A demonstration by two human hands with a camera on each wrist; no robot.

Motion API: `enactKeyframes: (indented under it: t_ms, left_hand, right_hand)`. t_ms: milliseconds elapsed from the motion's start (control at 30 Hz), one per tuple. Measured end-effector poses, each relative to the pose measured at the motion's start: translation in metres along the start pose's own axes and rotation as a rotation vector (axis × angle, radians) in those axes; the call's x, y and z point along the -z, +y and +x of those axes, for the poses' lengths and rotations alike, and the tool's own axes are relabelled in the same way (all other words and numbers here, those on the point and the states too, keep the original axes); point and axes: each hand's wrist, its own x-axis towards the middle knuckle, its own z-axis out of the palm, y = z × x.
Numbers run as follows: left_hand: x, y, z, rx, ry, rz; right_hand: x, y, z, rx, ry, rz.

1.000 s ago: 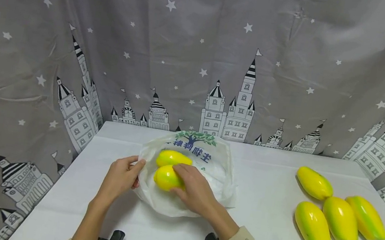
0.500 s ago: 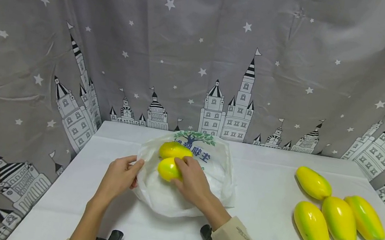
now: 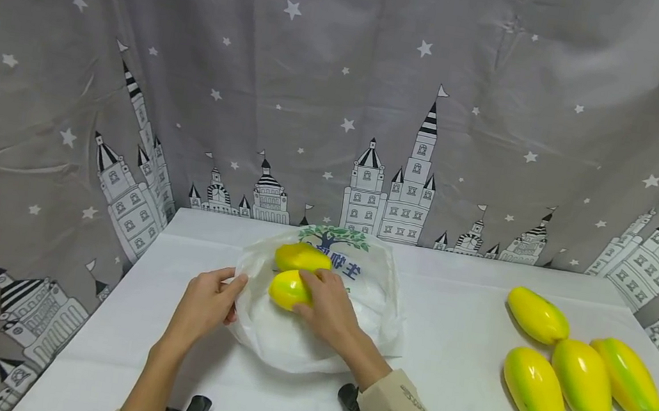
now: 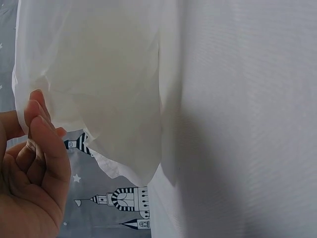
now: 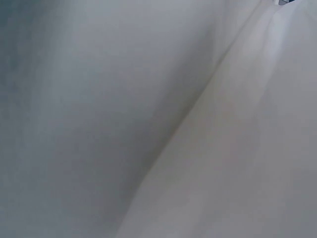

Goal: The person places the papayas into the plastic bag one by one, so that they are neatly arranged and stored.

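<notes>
A white plastic bag [image 3: 374,310] with a printed tree lies with its mouth spread wide on the table. My left hand [image 3: 208,301] pinches the bag's left rim between thumb and fingers; in the left wrist view the left hand [image 4: 37,163] has the thin plastic [image 4: 109,89] at its fingertips. Inside the bag, my right hand [image 3: 330,307] grips a yellow-green mango [image 3: 287,289] from its right side, its fingers covering the right end. Another mango [image 3: 302,258] lies just behind it in the bag. The right wrist view shows only pale bag plastic [image 5: 237,148], with the hand hidden.
Several mangoes, one in front [image 3: 536,391] and one behind [image 3: 537,315] among them, lie grouped on the white-covered table [image 3: 440,361] at the right. A grey curtain [image 3: 325,57] with castles and stars hangs behind the table.
My right hand has moved slightly away from me and left with its mango, deeper into the bag. The other mango has shifted a little back and right. My left hand keeps its pinch.
</notes>
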Motion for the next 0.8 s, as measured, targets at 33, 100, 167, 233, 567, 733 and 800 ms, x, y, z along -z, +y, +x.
enactKeyframes:
  t_ms: [33,100,167,233,567,733,800]
  left_hand:
    - [0.0002,-0.0003,-0.0002,0.001,0.001,0.001]
    - [0.0004,-0.001,-0.0003,0.003,0.001,-0.002]
    - [0.0003,-0.0014,-0.0004,0.001,-0.001,-0.007]
    - [0.0,-0.0013,-0.0004,0.002,-0.004,-0.009]
    - [-0.0012,0.0009,-0.001,0.015,-0.012,0.005]
    - [-0.0012,0.0005,-0.0007,0.002,0.0,-0.001]
    - [-0.0015,0.0001,-0.0003,0.003,0.001,-0.002]
  right_hand:
    - [-0.0003,-0.0005,0.0005,-0.004,-0.005,0.002]
    - [-0.0003,-0.0016,0.0012,-0.012,-0.021,-0.001]
    - [0.0008,-0.0027,0.0014,-0.019,-0.035,-0.003]
    - [0.0017,-0.0029,0.0014,-0.023,-0.05,-0.01]
    - [0.0011,-0.0009,0.0003,-0.043,-0.064,0.045]
    - [-0.0001,-0.0007,0.0028,-0.089,-0.043,0.063]
    - [-0.0008,-0.0002,0.0038,-0.107,-0.032,0.062]
